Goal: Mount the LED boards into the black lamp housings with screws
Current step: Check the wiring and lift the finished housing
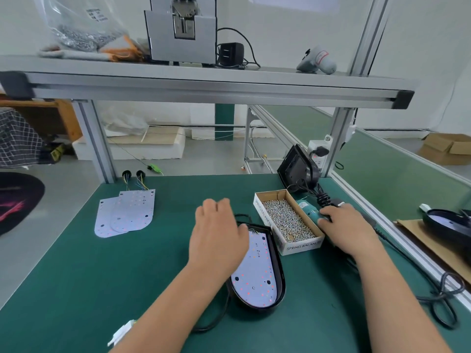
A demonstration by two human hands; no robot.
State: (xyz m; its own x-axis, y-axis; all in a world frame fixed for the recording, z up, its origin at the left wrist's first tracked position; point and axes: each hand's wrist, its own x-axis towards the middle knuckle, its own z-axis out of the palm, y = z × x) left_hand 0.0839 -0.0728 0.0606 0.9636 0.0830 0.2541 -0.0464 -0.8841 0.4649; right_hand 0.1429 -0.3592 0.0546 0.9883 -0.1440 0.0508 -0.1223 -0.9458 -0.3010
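Screwdriver [308, 211] gripped in right hand [349, 230], right of screw box [303, 247]; lamp housing [279, 271] lies leftward, long axis running away, under relaxed left hand [219, 235].

Bright, even light fills my view, with only faint, soft shadows under my left hand [219, 233] on the green surface [127, 263]. Its fingers [216, 203] blur slightly. The wide lens bows the shelf [204, 84] and stretches my forearms [163, 309] at the edges.
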